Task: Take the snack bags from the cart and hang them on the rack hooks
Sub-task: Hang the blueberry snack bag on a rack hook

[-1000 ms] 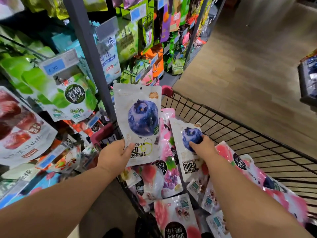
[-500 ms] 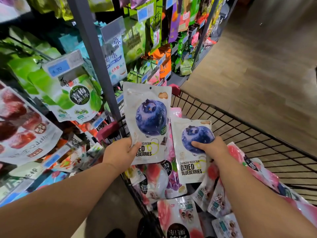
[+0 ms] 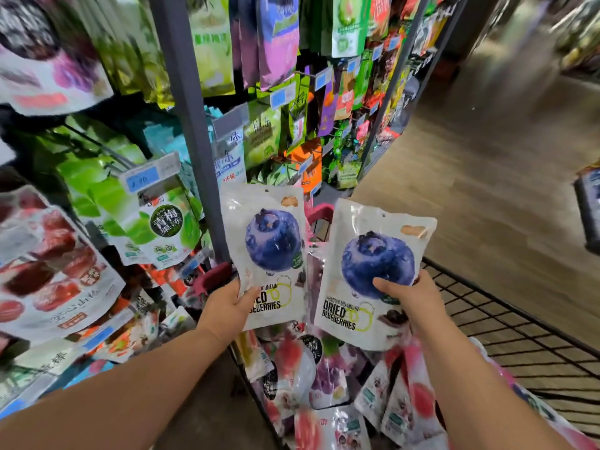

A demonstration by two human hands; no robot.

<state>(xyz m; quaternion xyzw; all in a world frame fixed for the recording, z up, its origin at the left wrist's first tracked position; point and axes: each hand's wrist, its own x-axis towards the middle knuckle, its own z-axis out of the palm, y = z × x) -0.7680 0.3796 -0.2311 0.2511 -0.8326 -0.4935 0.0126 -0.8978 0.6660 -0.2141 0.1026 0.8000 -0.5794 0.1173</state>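
I hold two white dried-blueberry bags upright above the black wire cart (image 3: 506,323). My left hand (image 3: 229,308) grips the lower left corner of the left blueberry bag (image 3: 269,241). My right hand (image 3: 407,295) pinches the right blueberry bag (image 3: 373,271) at its lower right, thumb on the front. Both bags show a hang hole at the top. Several pink and white snack bags (image 3: 311,378) lie piled in the cart below. The rack (image 3: 191,125) with hooks and hanging bags stands to the left.
Green plum bags (image 3: 156,222) and red fruit bags (image 3: 55,271) hang on the rack at left, behind blue price tags (image 3: 143,178). More packed racks run back along the aisle. Wooden floor (image 3: 487,177) lies to the right, with another display's edge (image 3: 589,206) at far right.
My right hand lifted the second blueberry bag out of the cart pile and raised it beside the first. The left hand and its bag rose slightly; the view tilted up.
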